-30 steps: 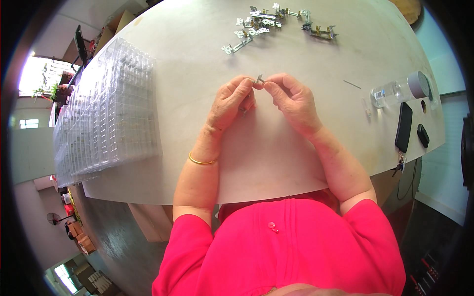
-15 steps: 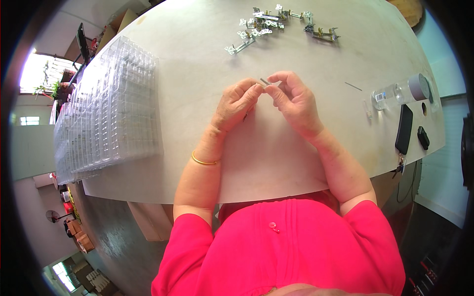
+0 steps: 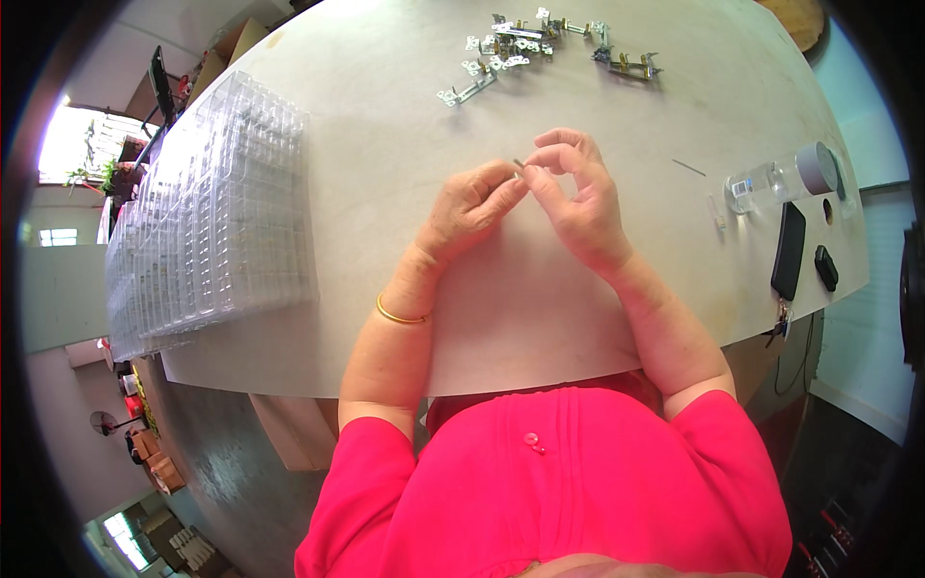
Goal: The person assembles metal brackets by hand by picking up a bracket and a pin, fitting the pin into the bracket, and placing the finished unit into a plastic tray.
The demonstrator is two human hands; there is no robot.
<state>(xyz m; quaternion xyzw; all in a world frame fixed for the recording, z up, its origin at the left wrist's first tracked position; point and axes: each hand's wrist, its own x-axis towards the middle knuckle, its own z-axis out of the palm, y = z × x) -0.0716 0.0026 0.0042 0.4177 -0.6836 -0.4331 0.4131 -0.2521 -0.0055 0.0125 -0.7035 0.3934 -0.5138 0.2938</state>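
My left hand (image 3: 469, 207) and my right hand (image 3: 581, 202) meet above the middle of the table. A small grey metal piece (image 3: 518, 164) shows between their fingertips, mostly covered by the fingers. The left fingers are curled, with thumb against forefinger. On the right, thumb and forefinger pinch at the same spot while the other fingers arch away. Whether both hands grip one part or two, I cannot tell. Beyond them lies a loose heap of metal bracket assemblies (image 3: 520, 43) with silver plates and brass-coloured parts. A thin metal rod (image 3: 689, 168) rests to the right.
Stacked clear plastic trays (image 3: 217, 212) fill the table's left side. At the right stand or lie a transparent bottle (image 3: 776, 183) with a grey lid, a black phone-shaped object (image 3: 788, 252), a small black fob (image 3: 826, 269) and keys (image 3: 779, 318). The pale table (image 3: 540, 332) curves toward me.
Both hands have shifted slightly, the left a little to the right. The right fingers have lifted and spread further from the thumb. Less of the small metal piece shows now.
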